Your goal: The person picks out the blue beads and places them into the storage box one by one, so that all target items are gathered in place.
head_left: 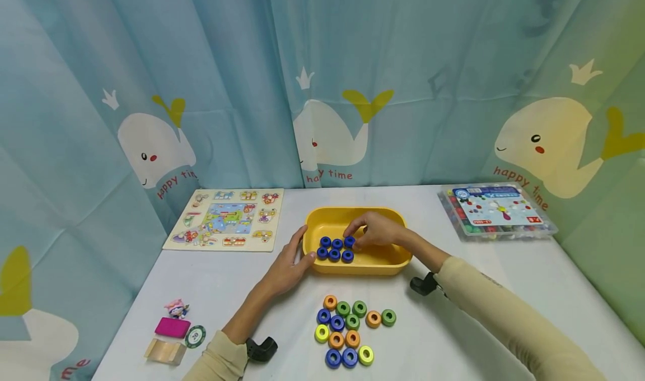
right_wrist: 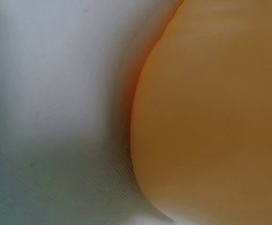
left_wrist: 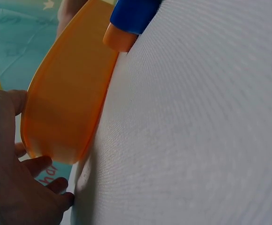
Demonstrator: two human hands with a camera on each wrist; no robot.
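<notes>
Pinching a blue ring [head_left: 349,245], the right hand [head_left: 378,229] is inside the yellow tray [head_left: 363,270] — left hand [head_left: 287,269] spread against its end.

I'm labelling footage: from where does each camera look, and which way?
Head: on the head, facing forward-down at the yellow tray; left hand, right hand, sleeves show.
Left wrist: on that wrist, facing the tray's outer wall; the left hand shows.
Right wrist: on that wrist, close to the tray's wall; no hand shows.
Head and left wrist share the tray and left hand.
</notes>
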